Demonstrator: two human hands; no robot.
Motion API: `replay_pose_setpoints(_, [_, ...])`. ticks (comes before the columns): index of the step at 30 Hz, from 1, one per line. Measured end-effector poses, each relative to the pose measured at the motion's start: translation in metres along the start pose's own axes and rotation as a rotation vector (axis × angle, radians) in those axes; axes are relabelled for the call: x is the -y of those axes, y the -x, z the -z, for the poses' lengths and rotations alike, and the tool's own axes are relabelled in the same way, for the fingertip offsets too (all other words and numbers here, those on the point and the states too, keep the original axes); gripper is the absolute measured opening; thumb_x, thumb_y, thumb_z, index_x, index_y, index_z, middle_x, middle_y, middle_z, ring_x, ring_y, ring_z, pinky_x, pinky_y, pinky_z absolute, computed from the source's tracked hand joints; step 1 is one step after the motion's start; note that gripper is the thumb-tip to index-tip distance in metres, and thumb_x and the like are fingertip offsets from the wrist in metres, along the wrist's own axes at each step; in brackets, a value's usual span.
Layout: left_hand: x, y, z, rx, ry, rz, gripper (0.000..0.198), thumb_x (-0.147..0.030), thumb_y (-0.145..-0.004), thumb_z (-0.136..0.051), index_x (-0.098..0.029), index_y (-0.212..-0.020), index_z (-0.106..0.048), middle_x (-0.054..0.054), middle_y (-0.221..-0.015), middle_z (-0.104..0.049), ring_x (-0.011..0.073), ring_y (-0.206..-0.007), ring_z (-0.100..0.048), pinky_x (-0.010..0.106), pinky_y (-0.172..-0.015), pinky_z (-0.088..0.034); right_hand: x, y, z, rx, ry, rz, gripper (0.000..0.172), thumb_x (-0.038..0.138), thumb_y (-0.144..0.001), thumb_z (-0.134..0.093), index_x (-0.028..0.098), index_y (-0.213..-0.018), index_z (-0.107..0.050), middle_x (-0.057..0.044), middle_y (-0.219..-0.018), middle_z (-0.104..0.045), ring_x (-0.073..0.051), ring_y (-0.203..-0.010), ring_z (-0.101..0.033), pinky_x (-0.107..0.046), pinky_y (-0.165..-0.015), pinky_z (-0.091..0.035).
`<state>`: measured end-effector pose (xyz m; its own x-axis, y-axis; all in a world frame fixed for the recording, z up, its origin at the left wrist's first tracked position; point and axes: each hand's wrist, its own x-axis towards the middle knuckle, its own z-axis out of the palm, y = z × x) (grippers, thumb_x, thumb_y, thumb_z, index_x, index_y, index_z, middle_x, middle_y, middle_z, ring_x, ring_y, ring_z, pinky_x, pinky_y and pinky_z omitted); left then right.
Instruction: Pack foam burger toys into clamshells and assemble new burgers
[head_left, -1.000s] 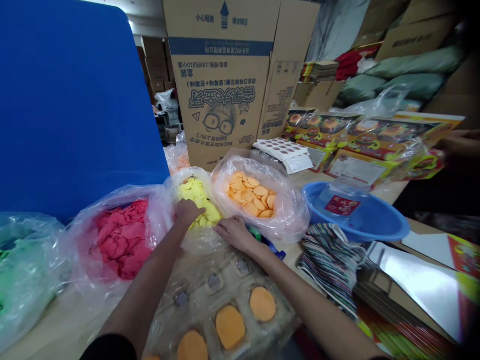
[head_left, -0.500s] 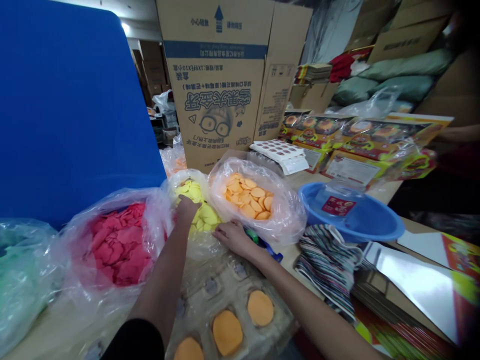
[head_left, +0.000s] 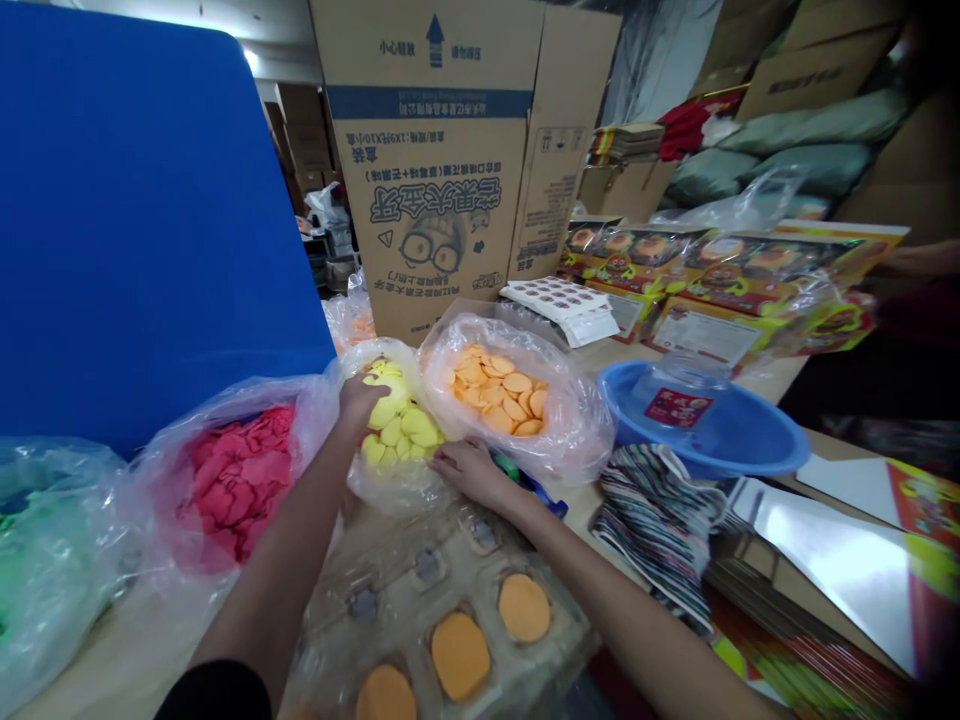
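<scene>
Left hand [head_left: 361,400] touching yellow flat discs [head_left: 405,425] in a clear plastic bag [head_left: 390,490], grip unclear; right hand [head_left: 469,472], apart and lying flat, sits just beside the bag, farther from the discs.

On the wooden table [head_left: 581,515] lie a bag of red discs [head_left: 240,480], a bag of yellow discs [head_left: 397,430], a bag of orange discs [head_left: 495,395], and one blue basin [head_left: 697,430].
</scene>
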<state>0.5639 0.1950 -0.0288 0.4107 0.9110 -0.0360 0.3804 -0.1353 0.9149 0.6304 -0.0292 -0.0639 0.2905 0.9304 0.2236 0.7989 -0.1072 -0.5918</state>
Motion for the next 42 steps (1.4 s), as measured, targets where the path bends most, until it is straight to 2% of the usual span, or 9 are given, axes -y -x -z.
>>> replay_pose_setpoints(7, [-0.013,0.045,0.028,0.411,0.373,0.161,0.039,-0.029,-0.062,-0.065,-0.008,-0.094,-0.060,0.013,-0.072,-0.067,0.0246,-0.065,-0.064,0.037,-0.062,-0.052,0.021,-0.021,-0.002,-0.301,-0.652,-0.219,0.031,0.046,-0.079,-0.045,0.017,-0.085,-0.055,-0.003,-0.079,-0.061,-0.015,-0.070,-0.056,-0.025,-0.063,-0.040])
replay_pose_setpoints(12, [0.000,0.069,0.023,0.679,0.743,0.341,0.039,-0.023,-0.065,-0.064,-0.010,-0.101,-0.058,0.012,-0.081,-0.068,0.0236,-0.071,-0.065,0.036,-0.069,-0.052,0.036,-0.044,0.002,-0.216,-1.070,-0.492,0.036,0.049,-0.079,-0.041,0.015,-0.082,-0.055,-0.005,-0.070,-0.063,-0.012,-0.055,-0.059,-0.022,-0.051,-0.040])
replay_pose_setpoints(16, [0.012,0.075,0.019,0.647,0.746,0.275,0.046,-0.020,-0.061,-0.070,-0.011,-0.103,-0.056,0.012,-0.088,-0.067,0.0216,-0.072,-0.065,0.033,-0.068,-0.052,0.034,-0.050,0.006,-0.268,-1.011,-0.519,0.017,0.029,-0.072,-0.053,0.016,-0.082,-0.057,-0.002,-0.068,-0.064,-0.010,-0.054,-0.058,-0.020,-0.049,-0.040])
replay_pose_setpoints(21, [0.017,0.080,0.018,0.604,0.652,0.222,0.054,-0.021,-0.052,-0.077,-0.011,-0.101,-0.056,0.012,-0.088,-0.067,0.0209,-0.069,-0.064,0.033,-0.066,-0.052,0.022,-0.050,-0.001,-0.329,-0.873,-0.435,0.018,0.022,-0.063,-0.059,0.017,-0.080,-0.060,0.000,-0.069,-0.063,-0.012,-0.058,-0.057,-0.021,-0.051,-0.043])
replay_pose_setpoints(25, [0.017,0.082,0.017,0.576,0.633,0.231,0.055,-0.018,-0.046,-0.079,-0.012,-0.096,-0.057,0.010,-0.082,-0.067,0.0209,-0.065,-0.064,0.033,-0.062,-0.052,0.017,-0.050,0.000,-0.446,-0.748,-0.326,0.016,0.022,-0.064,-0.057,0.018,-0.079,-0.060,0.000,-0.075,-0.064,-0.014,-0.072,-0.058,-0.025,-0.064,-0.046])
replay_pose_setpoints(29, [0.017,0.081,0.018,0.526,0.633,0.244,0.055,-0.017,-0.046,-0.079,-0.014,-0.096,-0.057,0.007,-0.078,-0.068,0.0205,-0.064,-0.064,0.034,-0.062,-0.053,0.020,-0.045,0.017,-0.535,-0.657,-0.242,0.018,0.023,-0.067,-0.055,0.019,-0.083,-0.061,-0.002,-0.085,-0.064,-0.016,-0.081,-0.057,-0.029,-0.076,-0.044])
replay_pose_setpoints(33, [0.014,0.080,0.019,0.480,0.632,0.272,0.056,-0.014,-0.048,-0.077,-0.014,-0.100,-0.056,0.008,-0.079,-0.068,0.0216,-0.064,-0.064,0.037,-0.064,-0.053,0.020,-0.017,0.039,-0.598,-0.556,-0.181,0.018,0.026,-0.069,-0.055,0.018,-0.083,-0.061,-0.003,-0.082,-0.063,-0.016,-0.077,-0.057,-0.030,-0.073,-0.044])
replay_pose_setpoints(38, [0.011,0.080,0.014,0.433,0.653,0.317,0.054,-0.015,-0.056,-0.073,-0.015,-0.107,-0.055,0.008,-0.078,-0.068,0.0234,-0.071,-0.065,0.037,-0.068,-0.053,0.018,0.058,0.055,-0.336,-0.685,-0.254,0.020,0.026,-0.064,-0.062,0.017,-0.081,-0.061,-0.001,-0.074,-0.063,-0.014,-0.066,-0.056,-0.027,-0.062,-0.044])
replay_pose_setpoints(42, [0.005,0.081,0.007,0.364,0.659,0.321,0.051,-0.015,-0.059,-0.071,-0.014,-0.107,-0.055,0.008,-0.074,-0.068,0.0250,-0.074,-0.065,0.040,-0.069,-0.052,0.018,0.100,0.049,-0.186,-0.800,-0.400,0.020,0.026,-0.060,-0.065,0.016,-0.078,-0.061,0.000,-0.069,-0.063,-0.012,-0.059,-0.054,-0.025,-0.056,-0.042])
